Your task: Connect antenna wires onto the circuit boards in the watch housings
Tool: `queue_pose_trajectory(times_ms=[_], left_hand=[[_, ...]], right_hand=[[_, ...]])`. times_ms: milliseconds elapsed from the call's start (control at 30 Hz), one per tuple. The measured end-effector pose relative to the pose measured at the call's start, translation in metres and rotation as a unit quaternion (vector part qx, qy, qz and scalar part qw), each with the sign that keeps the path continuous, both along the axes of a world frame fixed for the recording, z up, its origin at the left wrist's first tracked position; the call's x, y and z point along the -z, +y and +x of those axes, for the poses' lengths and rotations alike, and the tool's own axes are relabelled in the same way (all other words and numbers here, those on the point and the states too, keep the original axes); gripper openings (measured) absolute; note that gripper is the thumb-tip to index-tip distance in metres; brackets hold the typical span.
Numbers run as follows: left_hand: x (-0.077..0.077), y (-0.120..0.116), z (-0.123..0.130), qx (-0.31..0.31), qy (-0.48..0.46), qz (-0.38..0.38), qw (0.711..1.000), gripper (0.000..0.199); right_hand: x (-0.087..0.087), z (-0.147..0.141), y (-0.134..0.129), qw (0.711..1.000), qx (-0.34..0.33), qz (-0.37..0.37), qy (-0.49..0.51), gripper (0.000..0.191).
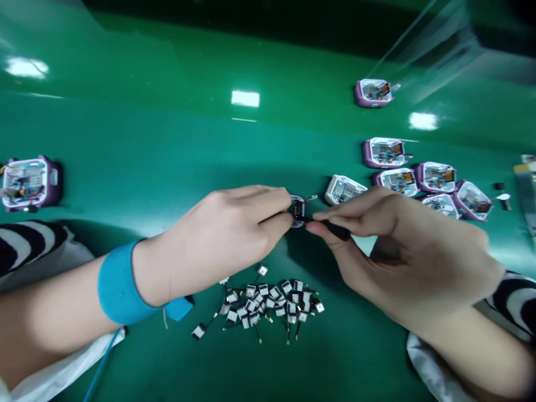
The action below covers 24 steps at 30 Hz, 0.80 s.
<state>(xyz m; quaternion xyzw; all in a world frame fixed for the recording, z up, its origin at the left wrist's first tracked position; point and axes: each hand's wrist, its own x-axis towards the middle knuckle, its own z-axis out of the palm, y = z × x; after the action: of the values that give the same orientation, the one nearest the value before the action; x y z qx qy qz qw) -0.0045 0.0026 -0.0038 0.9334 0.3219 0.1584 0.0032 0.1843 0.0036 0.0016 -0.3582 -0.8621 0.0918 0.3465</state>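
Note:
My left hand (234, 229), with a blue wrist strap (121, 285), closes around a small device housing (298, 207) that has a circuit board inside. Most of that housing is hidden behind the fingers; a short wire end sticks out at its right. Between thumb and fingers, my right hand (402, 245) pinches a thin black tool (337, 229), its tip reaching to the housing's open face. What kind of tool it is I cannot make out. Below the hands lies a loose pile of small square parts with short black leads and gold-coloured ends (268, 304).
Several purple-rimmed housings with exposed boards (435, 177) cluster at the right, beside a white housing (344, 190). One more purple housing (374, 92) stands farther back, and another (31, 183) at the far left. Everything rests on a glossy green mat (167, 151).

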Motion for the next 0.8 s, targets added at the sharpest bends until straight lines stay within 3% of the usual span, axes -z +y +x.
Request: queue_pose_trajectory(times_ms=[400, 667, 800], left_hand=[[0.0007, 0.0006, 0.0003, -0.006, 0.012, -0.016, 1.000, 0.030], [0.0000, 0.0035, 0.0031, 0.002, 0.033, -0.066, 0.997, 0.028], [0.0028, 0.0016, 0.0024, -0.012, 0.000, -0.063, 0.998, 0.029]], right_hand=[[0.0021, -0.0052, 0.0053, 1.000, -0.013, -0.007, -0.016, 0.032], [0.0059, -0.0072, 0.0049, 0.999, -0.036, 0.002, 0.033, 0.036], [0.0086, -0.0082, 0.0038, 0.998, -0.032, 0.006, 0.044, 0.035]])
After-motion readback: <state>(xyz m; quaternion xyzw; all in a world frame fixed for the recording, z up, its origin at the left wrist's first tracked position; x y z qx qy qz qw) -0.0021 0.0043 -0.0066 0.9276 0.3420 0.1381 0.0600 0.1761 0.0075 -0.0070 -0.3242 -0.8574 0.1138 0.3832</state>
